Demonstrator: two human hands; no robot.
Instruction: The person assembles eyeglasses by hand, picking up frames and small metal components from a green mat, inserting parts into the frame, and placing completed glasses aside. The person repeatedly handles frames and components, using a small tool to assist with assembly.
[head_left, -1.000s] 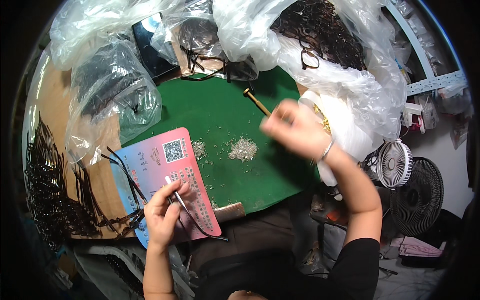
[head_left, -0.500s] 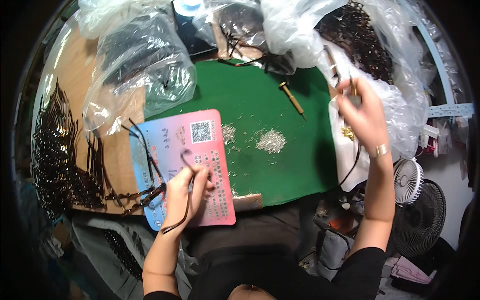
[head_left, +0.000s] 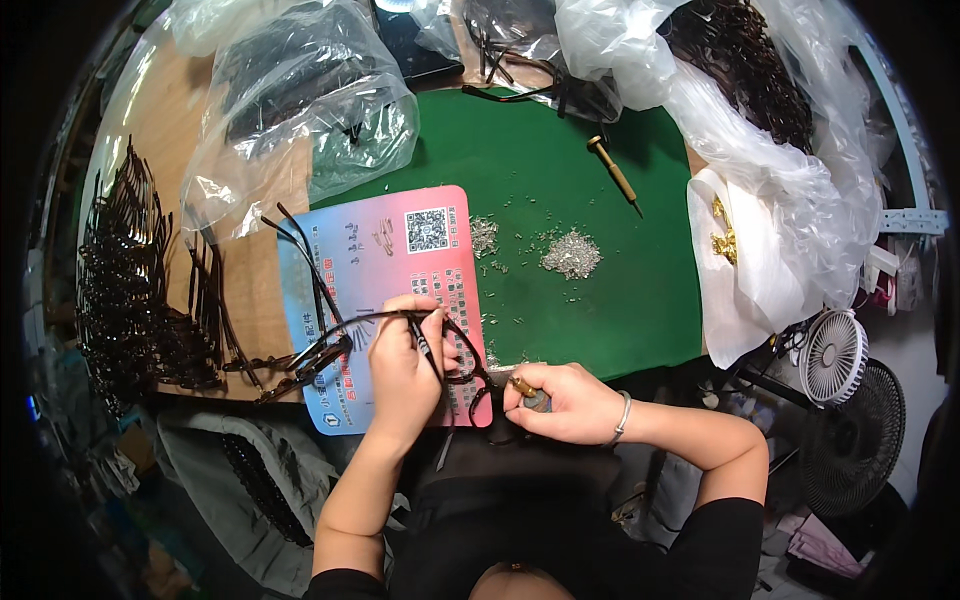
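My left hand point(head_left: 408, 365) is closed on a dark eyeglass frame point(head_left: 491, 382), over the right edge of a pink-and-blue printed card point(head_left: 462, 215). One thin temple arm curves leftward from the fingers, and another dark strip passes down through them. Close by on the right, my right hand point(head_left: 570, 405) is closed around a short brass-and-grey tool point(head_left: 522, 385) beside the frame's rim. The tool's working end is hidden, and I cannot tell whether it touches the frame. Small screws point(head_left: 570, 256) lie heaped on the green mat point(head_left: 620, 310).
A brass screwdriver point(head_left: 614, 175) lies at the mat's far right. Dark temple arms point(head_left: 130, 290) are piled at the left. Clear plastic bags point(head_left: 365, 120) line the back. Gold-coloured parts point(head_left: 724, 243) rest on white wrapping at right, above a white fan point(head_left: 833, 358).
My right hand has come from the far right, over the white wrapping, down to the near edge beside my left hand. The eyeglass frame is now between the hands. The view has shifted slightly.
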